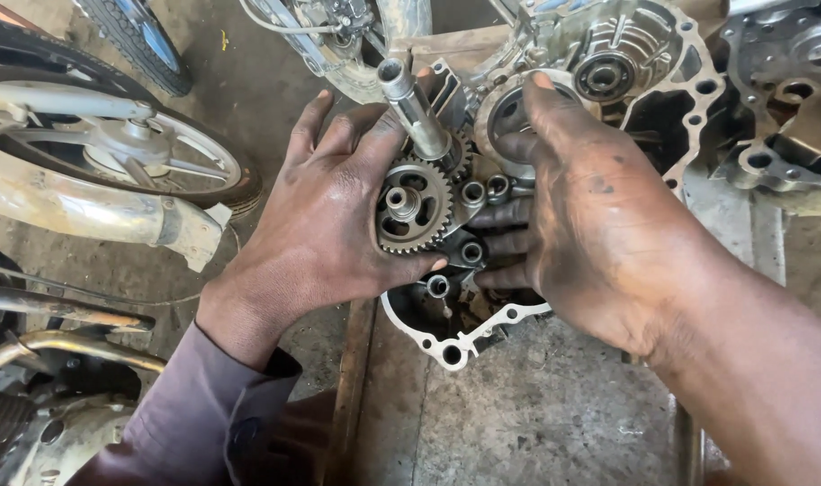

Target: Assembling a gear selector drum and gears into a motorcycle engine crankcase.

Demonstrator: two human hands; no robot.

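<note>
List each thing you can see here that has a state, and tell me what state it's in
left hand: bare, greasy, cupped around the gear and shaft.
right hand: bare, greasy, fingers pressed into the case beside the gear.
toothed gear: seated in the case, exposed.
steel shaft: standing up, tilted slightly.
engine case half: open, cover off, lying on the bench.
bearing: seated in its bore.
motorcycle wheel: mounted, resting on the ground.

Two bare hands are seen, both smeared with dark grease and grime. The left hand (pixel 325 211) is followed by a long sleeve (pixel 190 409) of dull greyish-purple cloth, whose cuff is turned back at the wrist and fitted with a dark button. The right hand (pixel 599 220) is followed by an uncovered forearm. No gloves, rings or watch are worn.
</note>
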